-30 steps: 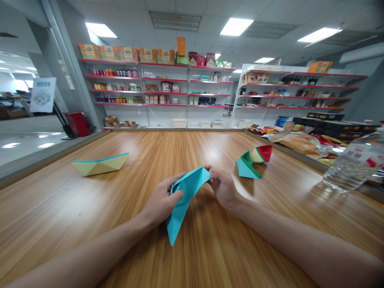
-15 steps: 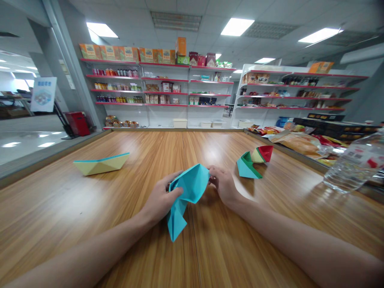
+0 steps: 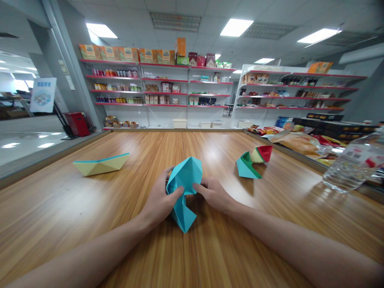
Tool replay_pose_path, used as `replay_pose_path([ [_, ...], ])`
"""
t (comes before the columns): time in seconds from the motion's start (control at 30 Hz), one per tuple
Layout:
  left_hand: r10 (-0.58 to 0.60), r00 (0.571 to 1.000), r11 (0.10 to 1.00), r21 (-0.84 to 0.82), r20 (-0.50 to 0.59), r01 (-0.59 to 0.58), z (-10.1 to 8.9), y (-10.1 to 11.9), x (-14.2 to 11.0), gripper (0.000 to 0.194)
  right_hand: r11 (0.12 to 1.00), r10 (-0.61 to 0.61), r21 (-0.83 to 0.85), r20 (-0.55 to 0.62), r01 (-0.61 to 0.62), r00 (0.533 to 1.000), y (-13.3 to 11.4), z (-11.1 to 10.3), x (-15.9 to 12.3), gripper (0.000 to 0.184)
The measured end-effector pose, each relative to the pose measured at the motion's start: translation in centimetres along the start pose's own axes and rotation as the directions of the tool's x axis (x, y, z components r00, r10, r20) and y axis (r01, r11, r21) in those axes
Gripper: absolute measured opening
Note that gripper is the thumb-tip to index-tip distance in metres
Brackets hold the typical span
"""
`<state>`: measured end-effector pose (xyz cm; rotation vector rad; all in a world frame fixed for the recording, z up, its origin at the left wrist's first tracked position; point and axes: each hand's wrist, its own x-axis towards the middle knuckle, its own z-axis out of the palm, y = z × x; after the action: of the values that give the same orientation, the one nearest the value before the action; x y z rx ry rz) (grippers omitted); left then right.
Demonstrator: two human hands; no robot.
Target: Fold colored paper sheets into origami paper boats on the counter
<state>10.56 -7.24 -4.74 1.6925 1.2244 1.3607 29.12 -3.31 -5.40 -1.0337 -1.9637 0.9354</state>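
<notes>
Shop shelving with red edges lines the far wall, stocked with boxes and bottles, and a broad wooden desk point(image 3: 90, 208) runs from it toward me under ceiling lights. Both my hands meet at the centre of the desk, at about 12 o'clock from my chest, around a piece of turquoise folded paper point(image 3: 184, 182).

My left hand point(image 3: 159, 202) grips the paper's left flank, thumb across the front and fingers curled behind. My right hand point(image 3: 211, 194) comes in low from 3 o'clock, fingertips tucked at the paper's right underside; both are closed on it, neither spread wide. The two hands sit about equally near, the left wrapping more of it.

As it stands, the paper's long axis runs nearly upright, leaning slightly: a puffed, faceted upper part opens toward 12 o'clock above my fingers, and a narrower pointed flap hangs to 6 o'clock, its tip touching or just above the desk; I cannot tell which. The creases look crisp and the colour is one even turquoise.

A pale yellow paper boat point(image 3: 100, 164) with a blue edge lies at 10 o'clock, well apart. At 1 o'clock sits a green, yellow and red folded piece point(image 3: 253, 162). At 3 o'clock lie a clear plastic bottle point(image 3: 352, 164) and snack packets point(image 3: 297, 140).
</notes>
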Motion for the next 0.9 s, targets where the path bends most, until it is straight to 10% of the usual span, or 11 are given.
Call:
replay_pose_path([
  [0.37, -0.111, 0.991, 0.937, -0.324, 0.073, 0.128, -0.8, -0.3, 0.7, 0.047, 0.999, 0.029, -0.032, -0.196, -0.036, 0.98, 0.7, -0.5, 0.3, 0.023],
  [0.53, -0.134, 0.976, 0.933, -0.311, 0.171, 0.183, -0.9, -0.2, 0.6, 0.045, 0.927, -0.25, -0.372, -0.529, 0.042, 0.811, 0.2, -0.6, 0.1, 0.058],
  [0.67, -0.154, 0.942, 0.912, -0.323, 0.298, 0.252, -1.0, -0.2, 0.6, 0.044, 0.693, -0.584, -0.683, -0.345, 0.23, 0.735, -0.7, -0.8, -0.3, 0.043],
  [0.9, -0.044, 0.918, 0.895, -0.394, 0.394, 0.212, -1.2, 0.4, 0.3, 0.044, 0.478, -0.69, -0.789, -0.065, 0.386, 0.721, -1.8, -1.3, -0.7, 0.013],
])
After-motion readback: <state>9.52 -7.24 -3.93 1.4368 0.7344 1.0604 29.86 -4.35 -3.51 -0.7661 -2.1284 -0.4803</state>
